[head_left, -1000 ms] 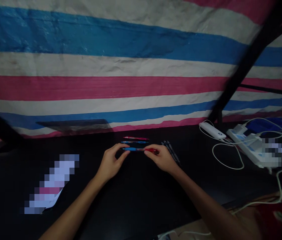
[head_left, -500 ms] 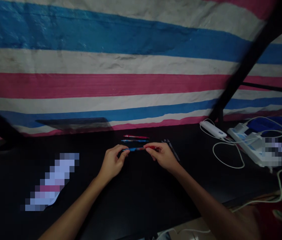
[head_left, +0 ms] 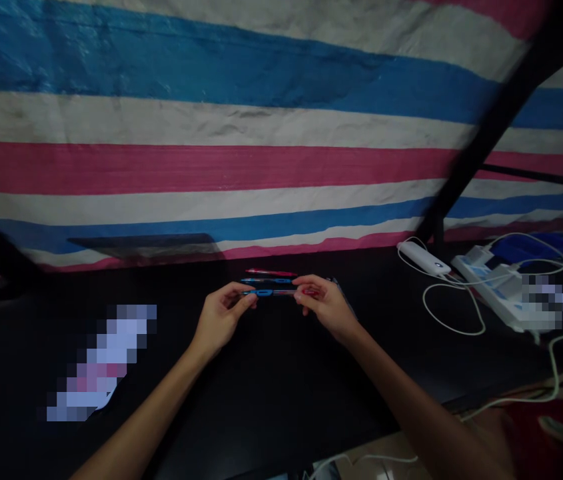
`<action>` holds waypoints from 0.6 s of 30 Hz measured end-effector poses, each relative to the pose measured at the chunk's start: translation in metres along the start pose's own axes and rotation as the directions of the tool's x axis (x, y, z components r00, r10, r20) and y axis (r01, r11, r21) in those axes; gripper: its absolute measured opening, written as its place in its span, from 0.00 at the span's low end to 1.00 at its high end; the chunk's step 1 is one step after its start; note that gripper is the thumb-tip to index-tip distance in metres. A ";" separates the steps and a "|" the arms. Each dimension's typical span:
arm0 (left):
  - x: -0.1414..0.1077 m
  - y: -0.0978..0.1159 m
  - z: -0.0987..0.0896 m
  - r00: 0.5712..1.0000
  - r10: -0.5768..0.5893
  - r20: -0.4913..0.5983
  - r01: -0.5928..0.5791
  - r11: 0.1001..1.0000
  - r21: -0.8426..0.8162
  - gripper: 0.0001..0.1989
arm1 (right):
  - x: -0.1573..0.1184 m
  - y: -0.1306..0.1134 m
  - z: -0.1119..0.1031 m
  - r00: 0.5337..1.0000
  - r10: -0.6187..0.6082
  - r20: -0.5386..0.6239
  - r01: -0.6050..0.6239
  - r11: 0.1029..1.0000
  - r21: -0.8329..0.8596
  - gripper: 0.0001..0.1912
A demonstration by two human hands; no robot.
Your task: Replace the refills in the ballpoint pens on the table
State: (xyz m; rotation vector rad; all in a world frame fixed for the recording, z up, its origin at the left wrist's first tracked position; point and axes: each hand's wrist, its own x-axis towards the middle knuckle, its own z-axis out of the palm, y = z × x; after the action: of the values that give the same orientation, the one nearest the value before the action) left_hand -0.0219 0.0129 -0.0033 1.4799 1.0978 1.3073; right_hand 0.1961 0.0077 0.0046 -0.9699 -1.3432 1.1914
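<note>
Both hands hold a slim pen [head_left: 265,293] level, just above or on the black tabletop; its blue barrel is at the left and a red part at the right. My left hand [head_left: 220,319] pinches the blue end between thumb and fingers. Around the red end, my right hand [head_left: 331,308] is closed, thumb below and forefinger above. Just beyond lie a red pen [head_left: 271,272] and a blue pen [head_left: 267,281], side by side. Dark pens [head_left: 345,295] are partly hidden behind my right hand.
A phone-like object [head_left: 104,363], blurred out, lies at the left. On the right are a white power strip [head_left: 491,287] with plugs, a white device [head_left: 424,259] and looping cables. A striped sheet [head_left: 261,167] hangs behind the black table [head_left: 261,400], with dark frame bars at both sides.
My hands have shifted slightly up and left. The right fingertips sit a little further from the left ones, and more of the pen's middle shows between them.
</note>
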 end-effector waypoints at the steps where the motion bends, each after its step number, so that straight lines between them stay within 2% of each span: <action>1: 0.000 0.000 0.000 1.000 -0.013 -0.006 0.013 1.000 -0.024 0.11 | 0.000 0.001 0.000 1.000 -0.015 -0.009 0.015 1.000 -0.020 0.14; 3: -0.001 0.001 0.001 1.000 -0.031 -0.005 0.031 0.998 -0.060 0.11 | 0.001 0.002 -0.001 1.000 0.016 -0.027 -0.017 0.999 -0.051 0.14; 7: -0.001 0.000 0.002 0.999 -0.043 -0.002 0.042 0.996 -0.080 0.10 | 0.002 0.005 -0.001 0.980 0.200 -0.018 -0.201 0.975 -0.091 0.15; 9: 0.000 -0.002 0.003 0.999 -0.041 -0.003 0.041 0.995 -0.087 0.10 | 0.002 0.004 -0.001 0.982 0.189 -0.002 -0.188 0.978 -0.093 0.14; 11: 0.000 -0.003 0.002 0.999 -0.038 -0.005 0.037 0.994 -0.099 0.10 | 0.001 0.003 -0.002 0.993 0.117 0.003 -0.117 0.992 -0.054 0.11; 13: 0.000 -0.005 0.002 0.999 -0.040 -0.005 0.039 0.992 -0.117 0.10 | 0.000 0.002 -0.002 0.996 0.084 0.001 -0.084 0.996 -0.008 0.14; 18: -0.001 -0.004 0.002 0.999 -0.049 -0.017 0.047 0.990 -0.135 0.10 | 0.001 0.002 -0.001 0.975 0.217 0.037 -0.215 0.974 -0.070 0.15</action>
State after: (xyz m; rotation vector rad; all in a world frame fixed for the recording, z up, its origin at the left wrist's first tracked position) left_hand -0.0198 0.0131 -0.0074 1.3360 1.0311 1.3385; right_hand 0.1969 0.0086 0.0030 -1.1663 -1.3440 1.3456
